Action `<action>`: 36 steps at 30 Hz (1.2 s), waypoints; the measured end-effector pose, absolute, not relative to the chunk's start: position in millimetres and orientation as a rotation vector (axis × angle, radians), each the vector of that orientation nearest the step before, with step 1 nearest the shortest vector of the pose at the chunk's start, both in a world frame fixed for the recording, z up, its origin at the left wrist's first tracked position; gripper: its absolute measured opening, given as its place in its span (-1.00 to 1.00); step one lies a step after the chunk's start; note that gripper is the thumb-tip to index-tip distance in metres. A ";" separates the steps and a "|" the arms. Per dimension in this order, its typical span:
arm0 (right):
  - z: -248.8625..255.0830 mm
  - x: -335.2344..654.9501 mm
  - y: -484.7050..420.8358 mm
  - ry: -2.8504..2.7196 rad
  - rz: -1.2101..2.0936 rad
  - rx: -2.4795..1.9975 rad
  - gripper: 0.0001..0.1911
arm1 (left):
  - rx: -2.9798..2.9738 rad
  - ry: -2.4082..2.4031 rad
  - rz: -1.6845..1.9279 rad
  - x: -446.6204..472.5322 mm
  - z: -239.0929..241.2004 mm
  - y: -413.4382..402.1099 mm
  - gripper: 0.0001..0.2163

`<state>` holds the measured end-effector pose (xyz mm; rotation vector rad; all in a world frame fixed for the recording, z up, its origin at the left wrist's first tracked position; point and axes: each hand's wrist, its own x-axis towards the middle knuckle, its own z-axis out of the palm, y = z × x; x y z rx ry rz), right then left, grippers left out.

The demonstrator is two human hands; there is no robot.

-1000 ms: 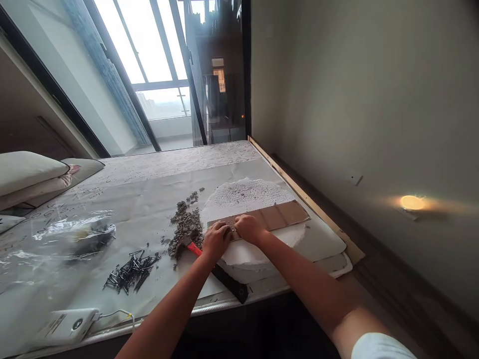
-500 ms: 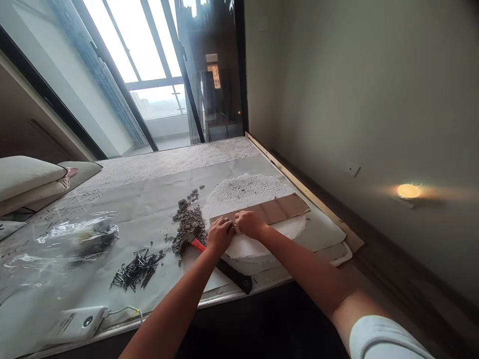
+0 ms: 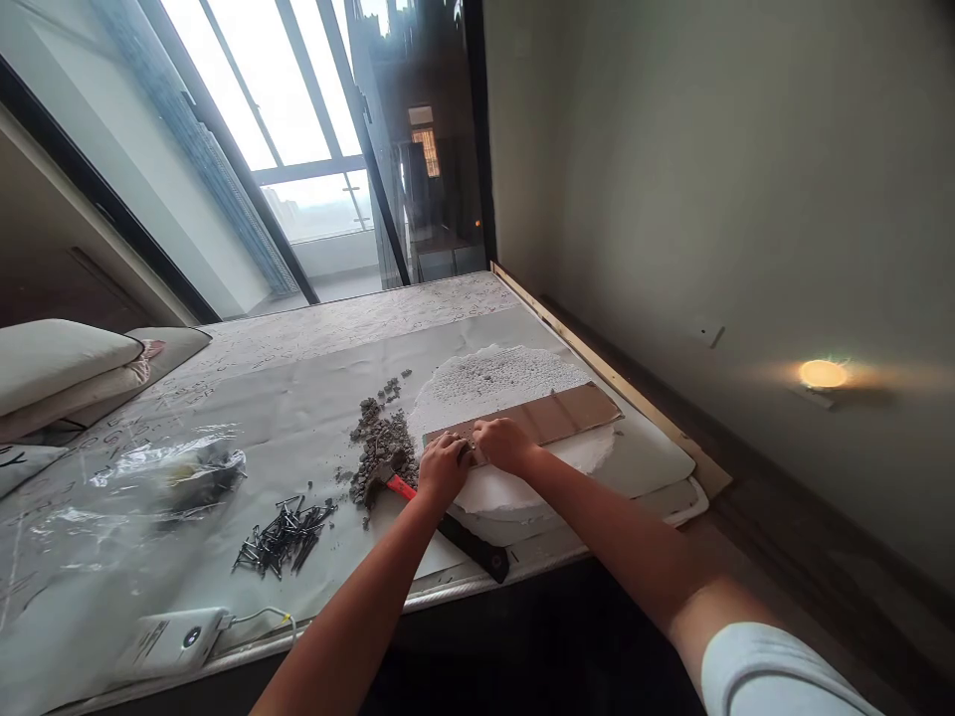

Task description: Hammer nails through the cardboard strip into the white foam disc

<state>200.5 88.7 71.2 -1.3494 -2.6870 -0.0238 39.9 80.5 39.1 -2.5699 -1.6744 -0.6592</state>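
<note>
A brown cardboard strip (image 3: 567, 413) lies across a rough white foam sheet (image 3: 499, 373). On the strip's left end rests my left hand (image 3: 446, 467), its fingers curled and pressed together by a small dark thing that is too small to name. Close beside it my right hand (image 3: 505, 445) is closed, with its fingertips at the same spot; whatever is between them is hidden. Under my left forearm lies a hammer (image 3: 470, 547) with a red and black handle, its head against grey crumbled rubble (image 3: 380, 443).
Several dark nails (image 3: 285, 535) are heaped left of the hammer. Farther left is a clear plastic bag (image 3: 198, 472). A white power bank (image 3: 175, 641) with a cable sits at the near edge of the covered mattress (image 3: 328, 373). A wall (image 3: 708, 199) stands to the right.
The whole view has shifted slightly, so things appear a little farther right. Both hands stay at the cardboard's left end, with hardly any change in their grip.
</note>
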 end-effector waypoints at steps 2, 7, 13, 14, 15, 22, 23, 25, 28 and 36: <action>71.6 200.9 89.3 -2.679 -0.015 -1.368 -0.73 | -2.579 -1.658 -0.665 39.5 39.0 80.5 -0.79; 70.6 203.2 93.7 -2.655 0.001 -1.404 -0.79 | -2.564 -1.672 -0.636 39.9 37.9 80.8 -0.80; 71.6 202.2 92.5 -2.598 0.026 -1.417 -0.80 | -2.542 -1.683 -0.619 41.5 39.4 79.7 -0.80; 74.1 202.3 91.5 -2.573 0.031 -1.425 -0.79 | -2.540 -1.686 -0.617 41.9 39.9 79.3 -0.80; 77.7 203.0 90.5 -2.543 0.035 -1.434 -0.78 | -2.540 -1.689 -0.617 42.3 40.4 79.0 -0.81; 107.6 209.8 84.1 -2.352 0.060 -1.380 -0.73 | -2.638 -1.696 -0.638 40.0 49.6 78.8 -0.79; 108.1 207.3 82.3 -2.350 0.079 -1.354 -0.75 | -2.668 -1.689 -0.662 37.9 51.0 77.2 -0.78; 105.8 199.1 78.5 -2.355 0.121 -1.296 -0.78 | -2.685 -1.663 -0.762 32.9 52.4 71.2 -0.75; 99.9 187.4 74.9 -2.383 0.180 -1.209 -0.81 | -2.610 -1.657 -0.974 26.3 49.9 57.2 -0.77; 85.9 208.1 85.3 -2.522 0.101 -1.294 -0.74 | -2.546 -1.540 -1.060 36.5 30.0 30.9 -0.74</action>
